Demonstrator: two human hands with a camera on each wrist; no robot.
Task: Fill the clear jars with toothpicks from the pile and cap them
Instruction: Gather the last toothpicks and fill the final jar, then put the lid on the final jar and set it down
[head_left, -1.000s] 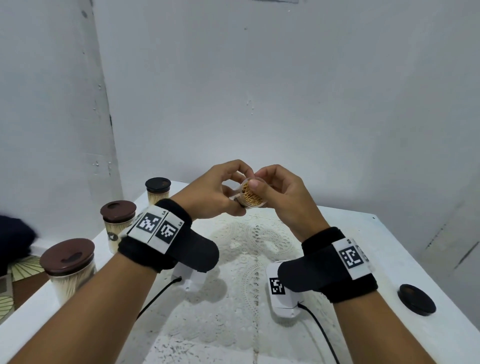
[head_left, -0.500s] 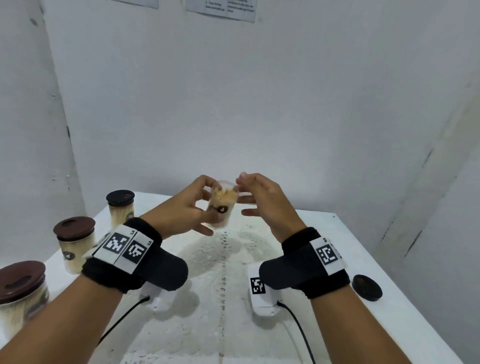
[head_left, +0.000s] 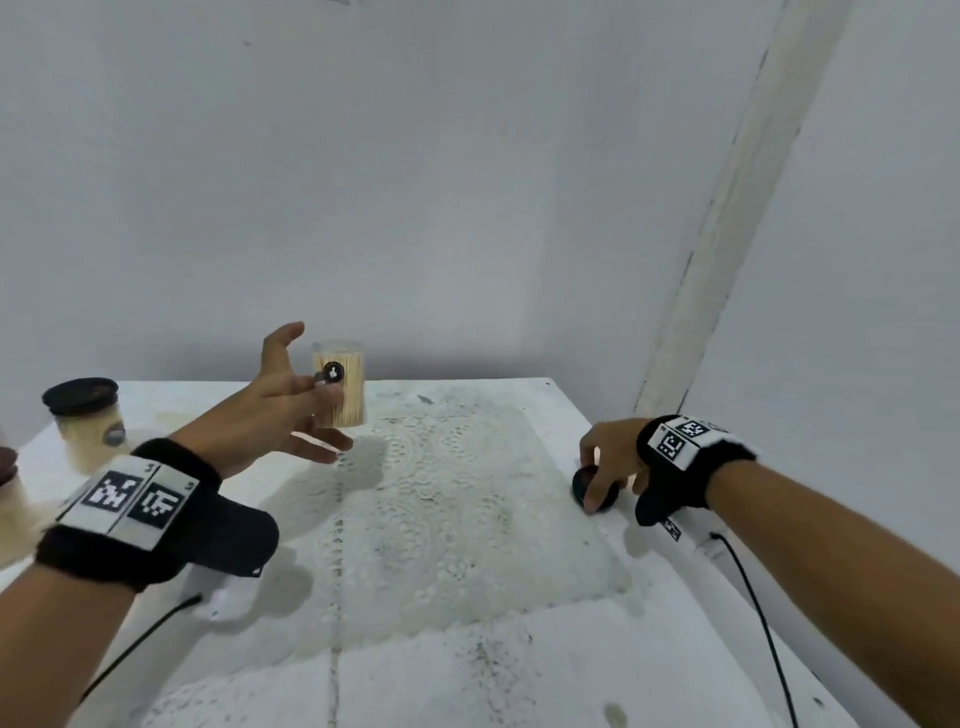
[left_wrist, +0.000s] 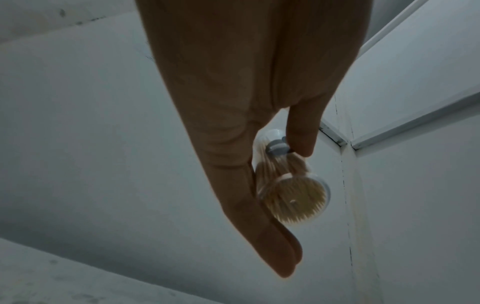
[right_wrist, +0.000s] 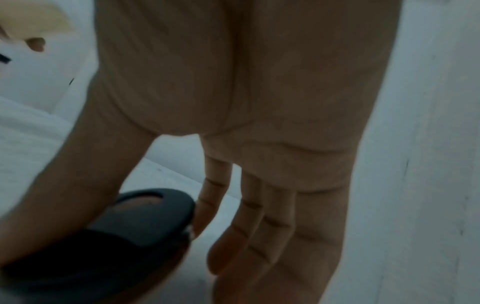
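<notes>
A clear jar (head_left: 340, 387) packed with toothpicks is held upright in the air above the back of the white table (head_left: 519, 675), without a cap. My left hand (head_left: 317, 397) grips its side, thumb raised beside it. The left wrist view shows the jar (left_wrist: 291, 191) from below, caught between my fingers (left_wrist: 301, 131). At the table's right edge my right hand (head_left: 597, 480) pinches a dark round lid (head_left: 581, 479). In the right wrist view the lid (right_wrist: 145, 216) sits between thumb and index finger (right_wrist: 210, 197). No loose toothpick pile is in view.
A capped toothpick jar (head_left: 85, 421) stands at the left edge, and part of another (head_left: 10, 493) shows further left. A white lace mat (head_left: 441, 519) covers the table's middle. Walls close in behind and on the right. A black cable (head_left: 753, 597) trails from my right wrist.
My right hand left the jar and moved right and down to the dark lid. The left hand turned the jar from tilted toward me to upright and kept hold of it.
</notes>
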